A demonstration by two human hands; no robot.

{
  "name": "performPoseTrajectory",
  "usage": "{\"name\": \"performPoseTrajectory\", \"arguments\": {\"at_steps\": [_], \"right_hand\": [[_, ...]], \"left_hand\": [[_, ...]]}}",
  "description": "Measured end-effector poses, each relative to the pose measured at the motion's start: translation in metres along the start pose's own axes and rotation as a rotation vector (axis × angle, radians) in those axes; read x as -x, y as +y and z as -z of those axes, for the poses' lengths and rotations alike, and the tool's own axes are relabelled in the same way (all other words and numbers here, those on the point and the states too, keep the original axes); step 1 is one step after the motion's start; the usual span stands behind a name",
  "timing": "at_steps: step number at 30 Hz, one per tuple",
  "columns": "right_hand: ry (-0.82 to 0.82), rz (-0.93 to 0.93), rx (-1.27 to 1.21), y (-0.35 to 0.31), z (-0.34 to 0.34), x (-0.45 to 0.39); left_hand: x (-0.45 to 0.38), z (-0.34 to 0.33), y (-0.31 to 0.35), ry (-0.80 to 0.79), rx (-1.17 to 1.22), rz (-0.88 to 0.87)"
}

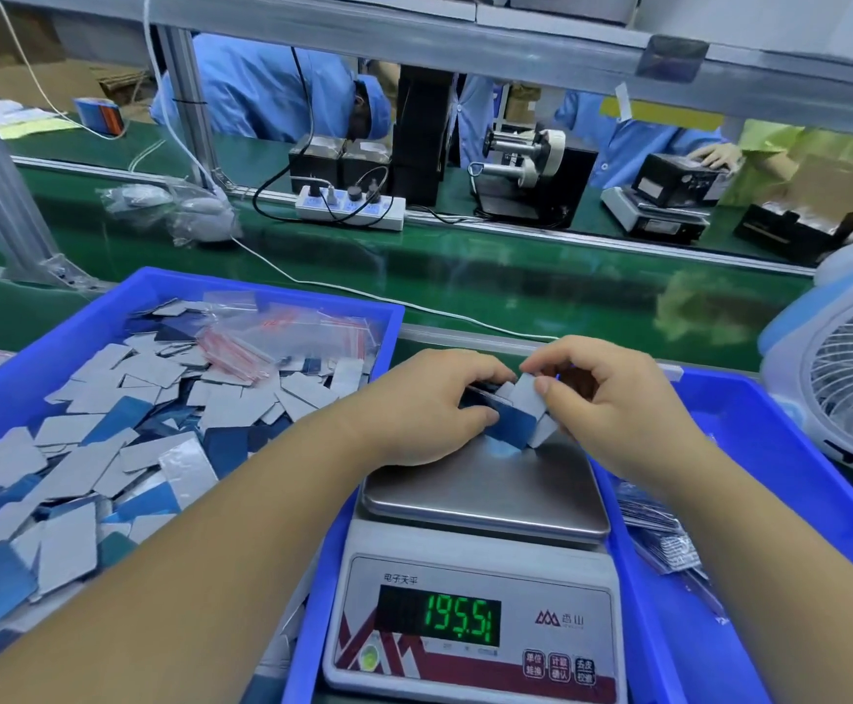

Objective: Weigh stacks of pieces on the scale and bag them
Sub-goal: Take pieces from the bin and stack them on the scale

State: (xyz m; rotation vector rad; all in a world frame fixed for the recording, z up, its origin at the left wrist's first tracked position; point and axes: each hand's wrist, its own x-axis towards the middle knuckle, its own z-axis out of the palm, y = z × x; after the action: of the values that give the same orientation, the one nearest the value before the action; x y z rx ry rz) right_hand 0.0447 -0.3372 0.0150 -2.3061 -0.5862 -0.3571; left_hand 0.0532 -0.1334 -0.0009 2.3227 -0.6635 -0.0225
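A stack of blue and grey pieces [513, 421] stands on the far edge of the scale's steel pan [490, 492]. My left hand [424, 403] grips the stack from the left. My right hand [612, 403] pinches the grey top pieces from the right. The scale [470, 597] sits in front of me; its green display [457, 619] reads 195.51. To the left, a blue bin [58, 343] holds several loose blue and grey pieces [124, 449] and empty zip bags [282, 332].
The scale stands in a second blue bin [749, 525] that holds filled bags [663, 530] at the right. A white and blue fan [841, 378] stands at the far right. Beyond runs a green conveyor [465, 282] with a white cable; people work across it.
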Motion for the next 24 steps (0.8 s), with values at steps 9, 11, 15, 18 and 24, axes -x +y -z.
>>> {"name": "performPoseTrajectory", "arguments": {"at_steps": [9, 11, 15, 18, 24], "right_hand": [[-0.089, 0.129, 0.093, -0.001, 0.018, 0.001], [-0.108, 0.13, 0.094, 0.0, 0.022, 0.0], [-0.181, 0.065, 0.021, 0.0, 0.027, 0.001], [-0.23, -0.008, 0.005, 0.002, 0.033, 0.002], [-0.32, -0.186, -0.061, 0.01, 0.041, 0.004]], "left_hand": [[-0.003, 0.003, -0.004, -0.001, 0.058, 0.064], [-0.003, 0.004, -0.004, 0.005, 0.071, 0.072], [-0.003, 0.004, -0.002, 0.005, 0.068, 0.069], [-0.002, 0.003, -0.004, 0.012, 0.086, 0.075], [-0.002, 0.007, -0.009, 0.0, 0.115, 0.09]]}}
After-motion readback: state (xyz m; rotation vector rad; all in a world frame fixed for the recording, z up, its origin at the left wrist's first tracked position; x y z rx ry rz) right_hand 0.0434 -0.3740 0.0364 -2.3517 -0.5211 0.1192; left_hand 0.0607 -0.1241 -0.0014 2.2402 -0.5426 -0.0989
